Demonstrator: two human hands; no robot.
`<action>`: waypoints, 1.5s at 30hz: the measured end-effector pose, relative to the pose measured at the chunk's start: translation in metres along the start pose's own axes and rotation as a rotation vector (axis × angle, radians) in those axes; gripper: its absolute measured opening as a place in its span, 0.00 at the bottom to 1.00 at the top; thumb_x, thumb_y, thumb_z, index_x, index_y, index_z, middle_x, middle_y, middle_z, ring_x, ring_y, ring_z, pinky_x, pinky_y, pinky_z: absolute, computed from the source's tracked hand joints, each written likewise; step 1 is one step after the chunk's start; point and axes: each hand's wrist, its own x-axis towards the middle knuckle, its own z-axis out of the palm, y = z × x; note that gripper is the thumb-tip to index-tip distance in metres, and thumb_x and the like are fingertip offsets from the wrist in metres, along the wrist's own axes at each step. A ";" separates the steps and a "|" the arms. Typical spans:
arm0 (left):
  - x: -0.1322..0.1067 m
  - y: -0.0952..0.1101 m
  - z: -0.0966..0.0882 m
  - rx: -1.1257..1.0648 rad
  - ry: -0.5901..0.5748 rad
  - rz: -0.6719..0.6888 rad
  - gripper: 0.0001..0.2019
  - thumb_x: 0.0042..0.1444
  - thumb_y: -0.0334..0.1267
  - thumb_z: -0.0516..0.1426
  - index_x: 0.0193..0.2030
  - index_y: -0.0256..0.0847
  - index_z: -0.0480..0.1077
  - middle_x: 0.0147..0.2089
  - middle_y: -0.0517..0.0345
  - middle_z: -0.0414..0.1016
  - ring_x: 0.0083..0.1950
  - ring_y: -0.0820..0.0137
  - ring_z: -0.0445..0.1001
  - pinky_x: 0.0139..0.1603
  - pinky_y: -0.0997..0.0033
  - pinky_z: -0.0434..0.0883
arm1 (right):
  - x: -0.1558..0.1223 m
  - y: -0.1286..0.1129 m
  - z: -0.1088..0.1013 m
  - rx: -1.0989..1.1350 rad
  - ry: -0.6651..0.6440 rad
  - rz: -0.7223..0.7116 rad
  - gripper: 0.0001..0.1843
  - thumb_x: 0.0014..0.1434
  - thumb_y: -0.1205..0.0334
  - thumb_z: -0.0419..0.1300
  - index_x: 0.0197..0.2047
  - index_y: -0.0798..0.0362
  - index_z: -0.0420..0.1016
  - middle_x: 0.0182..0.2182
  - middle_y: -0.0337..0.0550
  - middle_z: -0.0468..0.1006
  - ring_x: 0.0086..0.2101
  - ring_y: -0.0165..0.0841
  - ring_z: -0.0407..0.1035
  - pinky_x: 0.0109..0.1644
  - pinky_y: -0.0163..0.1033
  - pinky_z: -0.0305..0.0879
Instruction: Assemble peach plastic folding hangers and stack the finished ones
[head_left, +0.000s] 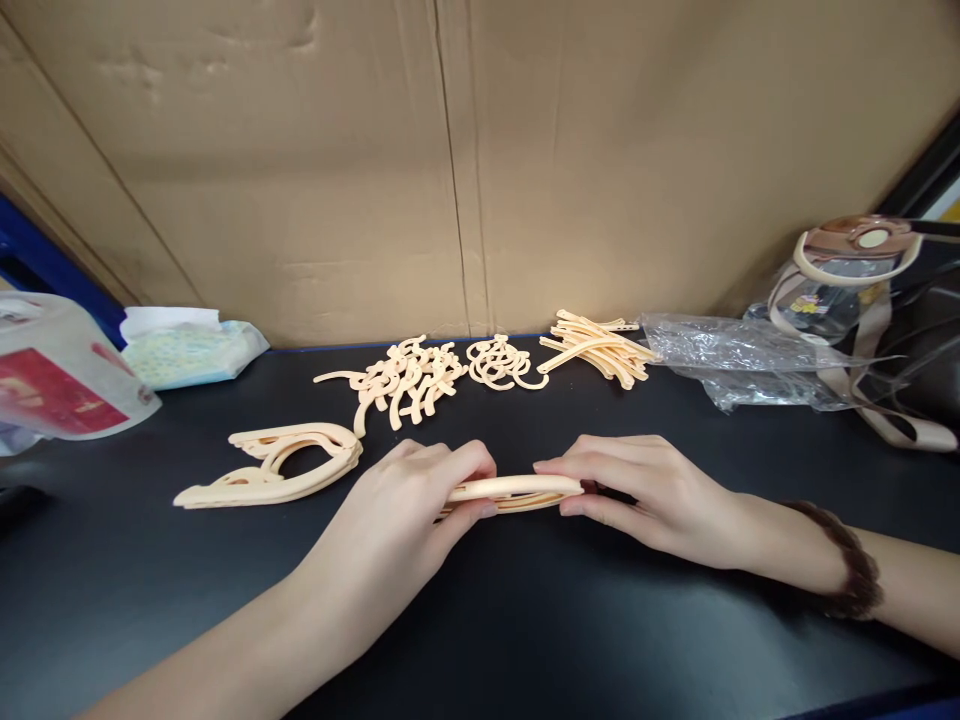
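- Two hands hold one part: the left hand and the right hand meet over a peach plastic piece, low over the black tabletop, near its middle.
- Left fingers: closed on the left end of the piece, thumb below, fingertips curled over the top edge.
- Right fingers: closed on the right end, fingertips on top, thumb at the near edge. The palm hides what lies under it.
- Position of the piece: flat and lengthwise between the two hands. Whether it rests on the tabletop or hangs just above it cannot be told.
- Handling, by judgement: thin moulded plastic, light, smooth and somewhat springy. It should flex a little and could snap or whiten if bent hard.
- Hold points, by judgement: grip at both ends, on the flat faces, with fingertip pressure only. A hold at the thin middle would invite twisting.
- Nearby, left of the left hand: a stack of like pieces, apart from it.
- Behind the hands, at the foot of the cardboard wall: a pile of hook parts, a smaller cluster of hooks and a bundle of curved strips.
- Far right: a clear plastic bag and a bottle. Far left: a tissue pack.
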 end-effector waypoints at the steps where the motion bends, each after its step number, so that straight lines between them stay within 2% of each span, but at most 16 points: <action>1: 0.000 0.000 0.000 0.028 0.013 0.010 0.05 0.62 0.36 0.56 0.34 0.46 0.67 0.28 0.66 0.72 0.31 0.67 0.67 0.31 0.72 0.60 | 0.000 0.000 0.000 0.002 -0.004 0.001 0.15 0.69 0.61 0.54 0.57 0.53 0.69 0.36 0.42 0.75 0.34 0.28 0.70 0.38 0.33 0.66; 7: -0.001 0.003 -0.003 0.175 0.066 0.130 0.04 0.61 0.31 0.56 0.35 0.44 0.67 0.27 0.65 0.72 0.29 0.67 0.67 0.31 0.70 0.60 | -0.001 0.001 0.000 0.016 -0.030 -0.001 0.15 0.68 0.61 0.55 0.56 0.53 0.70 0.37 0.42 0.76 0.34 0.28 0.70 0.40 0.33 0.66; 12: -0.001 0.001 -0.002 0.286 0.108 0.241 0.02 0.63 0.32 0.54 0.40 0.42 0.67 0.30 0.61 0.73 0.30 0.65 0.69 0.33 0.66 0.62 | -0.001 0.001 0.001 0.049 -0.007 0.039 0.17 0.67 0.61 0.56 0.58 0.53 0.68 0.34 0.40 0.73 0.32 0.27 0.69 0.37 0.31 0.65; 18: -0.001 -0.002 -0.001 0.271 0.148 0.337 0.02 0.64 0.32 0.54 0.43 0.42 0.65 0.35 0.61 0.74 0.32 0.66 0.69 0.36 0.66 0.61 | -0.002 0.004 0.002 0.024 0.007 0.058 0.19 0.67 0.62 0.56 0.60 0.53 0.65 0.35 0.40 0.74 0.33 0.27 0.69 0.38 0.31 0.66; 22: -0.002 -0.002 -0.003 0.239 0.127 0.333 0.07 0.61 0.31 0.59 0.43 0.43 0.64 0.34 0.64 0.73 0.32 0.68 0.68 0.37 0.67 0.61 | -0.002 0.003 0.003 -0.050 0.016 0.018 0.19 0.68 0.63 0.56 0.61 0.53 0.64 0.37 0.41 0.75 0.35 0.28 0.70 0.40 0.31 0.66; 25: 0.000 -0.001 -0.005 0.296 0.165 0.396 0.09 0.61 0.30 0.59 0.46 0.40 0.64 0.36 0.62 0.74 0.33 0.68 0.69 0.40 0.65 0.61 | -0.002 0.002 0.003 -0.095 0.039 -0.003 0.20 0.67 0.63 0.56 0.61 0.55 0.63 0.36 0.41 0.75 0.35 0.29 0.71 0.40 0.32 0.66; 28: 0.000 0.001 -0.005 0.412 0.215 0.490 0.12 0.63 0.29 0.56 0.53 0.37 0.63 0.38 0.59 0.75 0.36 0.65 0.70 0.45 0.60 0.61 | -0.002 0.003 0.003 -0.123 0.055 -0.012 0.20 0.68 0.63 0.56 0.61 0.55 0.63 0.36 0.41 0.75 0.35 0.29 0.70 0.40 0.32 0.66; 32: -0.001 0.002 -0.004 0.546 0.258 0.519 0.21 0.63 0.27 0.55 0.62 0.35 0.59 0.47 0.53 0.75 0.44 0.61 0.71 0.51 0.56 0.60 | -0.004 0.005 0.003 -0.095 0.049 0.030 0.19 0.68 0.62 0.55 0.61 0.55 0.63 0.38 0.42 0.76 0.35 0.28 0.70 0.40 0.31 0.66; 35: -0.001 0.002 -0.001 0.558 0.255 0.506 0.24 0.62 0.30 0.57 0.64 0.34 0.58 0.53 0.49 0.73 0.50 0.59 0.70 0.53 0.56 0.60 | -0.004 0.005 0.003 -0.003 0.027 0.111 0.20 0.68 0.61 0.55 0.62 0.51 0.63 0.40 0.40 0.76 0.33 0.27 0.69 0.39 0.31 0.65; 37: 0.000 0.001 0.002 0.534 0.242 0.480 0.24 0.62 0.35 0.58 0.63 0.33 0.59 0.54 0.48 0.73 0.52 0.57 0.70 0.54 0.56 0.60 | -0.003 0.003 0.003 0.135 0.001 0.217 0.22 0.67 0.59 0.57 0.63 0.47 0.63 0.39 0.38 0.76 0.32 0.26 0.69 0.38 0.31 0.65; 42: 0.002 0.001 0.007 0.435 0.215 0.402 0.34 0.54 0.53 0.63 0.61 0.31 0.64 0.55 0.46 0.72 0.52 0.56 0.70 0.52 0.58 0.60 | 0.003 -0.002 0.006 0.565 -0.036 0.489 0.24 0.62 0.56 0.62 0.60 0.47 0.68 0.31 0.34 0.74 0.32 0.27 0.68 0.38 0.33 0.66; 45: 0.000 0.000 0.008 0.397 0.199 0.402 0.33 0.54 0.52 0.63 0.59 0.31 0.66 0.53 0.47 0.74 0.50 0.57 0.71 0.53 0.58 0.60 | 0.004 0.000 0.006 0.652 -0.053 0.522 0.24 0.61 0.56 0.63 0.60 0.49 0.69 0.32 0.35 0.75 0.34 0.28 0.69 0.40 0.35 0.66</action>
